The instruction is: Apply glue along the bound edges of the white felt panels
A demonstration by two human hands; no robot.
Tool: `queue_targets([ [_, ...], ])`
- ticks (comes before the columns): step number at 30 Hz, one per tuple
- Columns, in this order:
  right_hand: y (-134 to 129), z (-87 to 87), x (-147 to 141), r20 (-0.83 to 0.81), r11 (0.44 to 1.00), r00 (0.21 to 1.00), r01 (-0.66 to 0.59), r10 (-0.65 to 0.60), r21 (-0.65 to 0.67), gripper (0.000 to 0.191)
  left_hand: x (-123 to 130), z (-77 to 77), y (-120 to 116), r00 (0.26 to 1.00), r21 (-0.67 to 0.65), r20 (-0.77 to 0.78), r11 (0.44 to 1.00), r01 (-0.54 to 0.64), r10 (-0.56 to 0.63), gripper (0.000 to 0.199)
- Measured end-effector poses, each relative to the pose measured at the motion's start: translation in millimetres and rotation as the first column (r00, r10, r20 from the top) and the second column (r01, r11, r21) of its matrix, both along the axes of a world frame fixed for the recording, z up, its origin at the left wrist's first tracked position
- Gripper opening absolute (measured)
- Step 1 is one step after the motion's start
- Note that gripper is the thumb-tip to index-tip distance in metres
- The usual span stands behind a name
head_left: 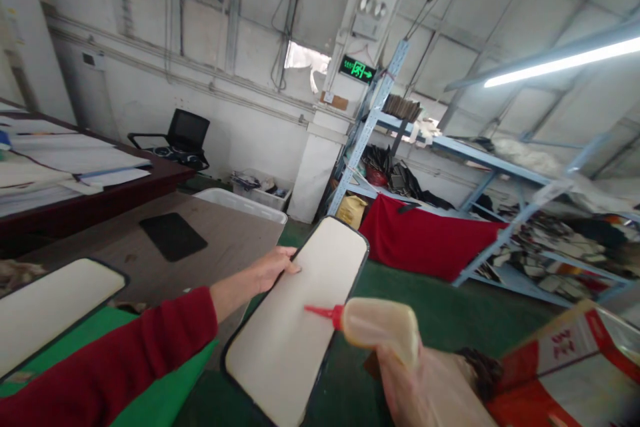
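My left hand (274,269) is closed on the left edge of a long white panel (300,327) with rounded corners and a black rim, its thumb lying over the white face. The panel is held up at a slant. In my right hand (405,380) is a squeeze bottle (380,323) of pale yellowish liquid. Its red nozzle (320,311) points left across the panel; whether the tip touches the face I cannot tell. Another white panel (55,310) with a dark rim lies at the left, by a green surface (165,373).
Close by on the right stands a red and white tin (560,360). A brown table (240,233) bearing a dark flat piece (173,236) lies ahead to the left. Blue shelving (480,260) with a red cloth (425,240) is farther back. A black chair (185,137) stands by the wall.
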State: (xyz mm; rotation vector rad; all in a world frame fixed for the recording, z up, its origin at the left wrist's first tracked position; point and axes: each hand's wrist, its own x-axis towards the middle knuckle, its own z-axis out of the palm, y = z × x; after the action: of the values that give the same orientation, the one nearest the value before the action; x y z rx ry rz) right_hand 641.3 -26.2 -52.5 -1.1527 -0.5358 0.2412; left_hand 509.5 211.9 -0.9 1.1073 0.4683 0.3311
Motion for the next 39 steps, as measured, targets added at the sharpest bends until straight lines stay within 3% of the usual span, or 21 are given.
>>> queue_targets([
  [3,6,-12.1,-18,-0.018,0.993,0.994,-0.111,0.111,-0.049,0.073,-7,-3.6,17,1.000,0.018,0.019,1.000,-0.021,0.021,0.043],
  [5,22,4.0,-11,-0.012,0.998,0.999,-0.037,0.036,-0.045,0.068,-10,-4.4,22,1.000,0.020,0.028,1.000,0.000,-0.001,0.045],
  [8,54,40.8,21,0.032,0.980,0.983,0.179,-0.183,0.088,0.054,-11,-3.1,20,0.996,-0.001,0.045,0.997,0.078,-0.078,0.048],
  [10,69,48.8,36,0.042,0.973,0.978,0.199,-0.205,0.117,0.055,-8,-1.3,20,0.994,-0.010,0.066,0.996,0.090,-0.089,0.049],
  [13,72,24.0,28,0.057,0.996,0.994,0.089,-0.091,0.026,0.057,-5,0.2,27,0.997,-0.013,0.075,1.000,0.013,-0.012,0.052],
  [14,70,12.4,22,0.069,0.998,0.997,-0.015,0.019,-0.065,0.061,-5,0.1,32,0.997,-0.009,0.068,1.000,-0.024,0.025,0.052],
  [16,69,-1.0,17,0.073,0.984,0.984,-0.156,0.162,-0.086,0.074,-8,-0.2,41,0.994,0.008,0.058,0.996,-0.093,0.092,0.052],
  [17,71,0.4,20,0.081,0.986,0.984,-0.154,0.160,-0.070,0.073,-10,0.1,44,0.992,0.016,0.055,0.993,-0.114,0.113,0.052],
  [19,83,18.0,41,0.051,0.999,0.998,-0.031,0.030,0.019,0.064,-12,2.5,48,0.991,0.026,0.059,0.992,-0.124,0.123,0.050],
  [21,99,41.6,73,0.034,0.993,0.999,0.001,-0.005,0.116,0.063,-9,7.3,49,0.992,0.032,0.070,0.993,-0.111,0.108,0.048],
  [23,111,52.5,100,0.016,0.989,1.000,-0.022,0.020,0.149,0.065,0,13.0,51,0.988,0.035,0.089,0.991,-0.126,0.123,0.047],
  [26,113,32.6,117,0.007,0.967,0.968,-0.249,0.249,0.046,0.068,15,19.5,59,0.976,0.047,0.081,0.977,-0.208,0.204,0.046],
  [27,111,21.8,119,0.005,0.923,0.923,-0.384,0.384,-0.014,0.072,20,20.8,61,0.969,0.055,0.072,0.970,-0.239,0.235,0.047],
  [29,112,8.4,125,0.029,0.892,0.892,-0.448,0.450,-0.060,0.079,27,23.1,64,0.957,0.078,0.064,0.955,-0.288,0.283,0.049],
  [31,122,15.5,138,0.034,0.918,0.918,-0.395,0.396,-0.036,0.076,34,25.9,61,0.951,0.092,0.057,0.947,-0.308,0.304,0.052],
  [33,140,36.8,155,0.026,0.955,0.957,-0.290,0.289,0.056,0.072,42,29.4,55,0.950,0.097,0.049,0.946,-0.311,0.307,0.054],
  [35,158,54.2,170,0.023,0.957,0.968,-0.250,0.249,0.146,0.068,49,32.2,50,0.948,0.097,0.051,0.943,-0.318,0.314,0.053],
  [37,165,54.1,176,0.040,0.938,0.946,-0.325,0.322,0.117,0.067,54,32.4,50,0.936,0.092,0.047,0.931,-0.352,0.349,0.051],
  [39,160,38.9,174,0.052,0.874,0.874,-0.485,0.484,0.019,0.067,55,30.0,53,0.917,0.085,0.021,0.913,-0.399,0.399,0.047],
])
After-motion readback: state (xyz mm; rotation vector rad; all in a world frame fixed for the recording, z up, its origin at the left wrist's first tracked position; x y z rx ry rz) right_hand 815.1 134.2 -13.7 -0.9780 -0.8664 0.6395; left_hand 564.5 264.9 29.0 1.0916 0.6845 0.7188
